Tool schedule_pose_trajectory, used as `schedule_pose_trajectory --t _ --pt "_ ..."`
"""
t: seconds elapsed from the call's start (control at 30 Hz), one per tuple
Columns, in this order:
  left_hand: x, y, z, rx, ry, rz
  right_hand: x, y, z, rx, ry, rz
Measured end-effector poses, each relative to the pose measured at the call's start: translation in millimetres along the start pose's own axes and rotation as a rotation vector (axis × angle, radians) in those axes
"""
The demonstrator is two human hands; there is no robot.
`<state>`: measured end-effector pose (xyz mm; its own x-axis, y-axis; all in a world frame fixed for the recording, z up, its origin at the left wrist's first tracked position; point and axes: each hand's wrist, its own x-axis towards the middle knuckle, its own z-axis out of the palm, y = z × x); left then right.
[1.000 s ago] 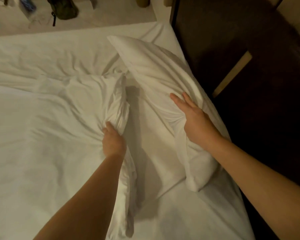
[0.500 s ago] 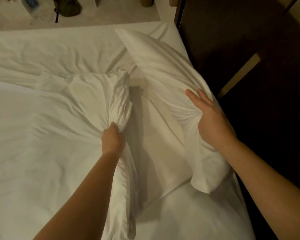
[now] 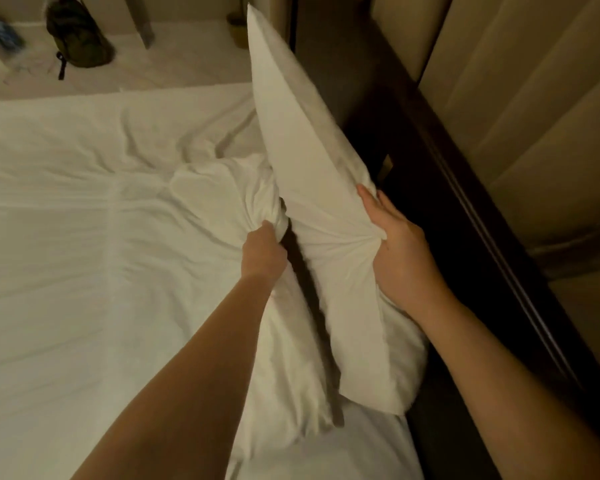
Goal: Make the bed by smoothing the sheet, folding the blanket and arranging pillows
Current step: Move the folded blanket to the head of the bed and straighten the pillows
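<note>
From my remote seat, the biggest thing in the head view is the white sheet [image 3: 66,271], which covers the mattress across the whole left side, creased toward the far edge and flatter near me. Along the right runs the dark wooden headboard [image 3: 465,188], with a pale padded wall panel [image 3: 541,116] behind it. Next in size is the tall pillow [image 3: 298,133], which stands tilted on end at the head of the bed, between the sheet and the headboard. Its top corner points up toward the far wall and its lower end hangs just above the mattress edge. Just left of it and touching it lies the second pillow [image 3: 222,192], crumpled and resting on the sheet, with its case bunched into deep folds. My right hand [image 3: 400,251] grasps the tall pillow at its middle, fingers spread along the headboard side and the thumb dug into gathered cloth. My left hand [image 3: 262,252] is clenched around a fistful of the second pillow's case at its right edge. Beyond the bed, on the light floor [image 3: 174,64], sits a dark green backpack [image 3: 78,36]. Left of it there is a small blue thing [image 3: 0,36], too blurred for me to name.
</note>
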<state>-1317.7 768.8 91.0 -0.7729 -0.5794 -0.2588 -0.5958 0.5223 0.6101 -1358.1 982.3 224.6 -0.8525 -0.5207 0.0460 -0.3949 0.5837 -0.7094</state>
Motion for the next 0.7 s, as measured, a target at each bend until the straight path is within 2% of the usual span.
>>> schedule_pose_trajectory --t 0.07,0.2,0.27,0.37,0.47,0.53,0.63,0.7 --pt "14 11 24 0.025 -0.08 0.003 0 5 -1 -0.002 -0.004 0.0" --pt "19 -2 51 0.019 -0.341 -0.116 0 8 1 -0.027 -0.027 0.017" --pt "14 -12 52 -0.079 -0.365 -0.124 0 7 2 -0.033 -0.043 0.03" --pt "2 -33 42 -0.131 -0.241 -0.036 0 2 7 -0.074 -0.056 0.026" --pt "-10 -69 32 0.236 -0.088 0.108 -1 -2 17 -0.092 -0.054 0.015" --pt "-24 -98 24 0.37 0.009 0.038 -3 -6 22 -0.099 -0.057 0.017" --pt "-52 -145 9 0.393 0.104 -0.144 -6 -15 32 -0.126 -0.063 0.018" --pt "-70 -176 -5 0.391 0.108 -0.233 -10 -26 40 -0.152 -0.073 0.018"
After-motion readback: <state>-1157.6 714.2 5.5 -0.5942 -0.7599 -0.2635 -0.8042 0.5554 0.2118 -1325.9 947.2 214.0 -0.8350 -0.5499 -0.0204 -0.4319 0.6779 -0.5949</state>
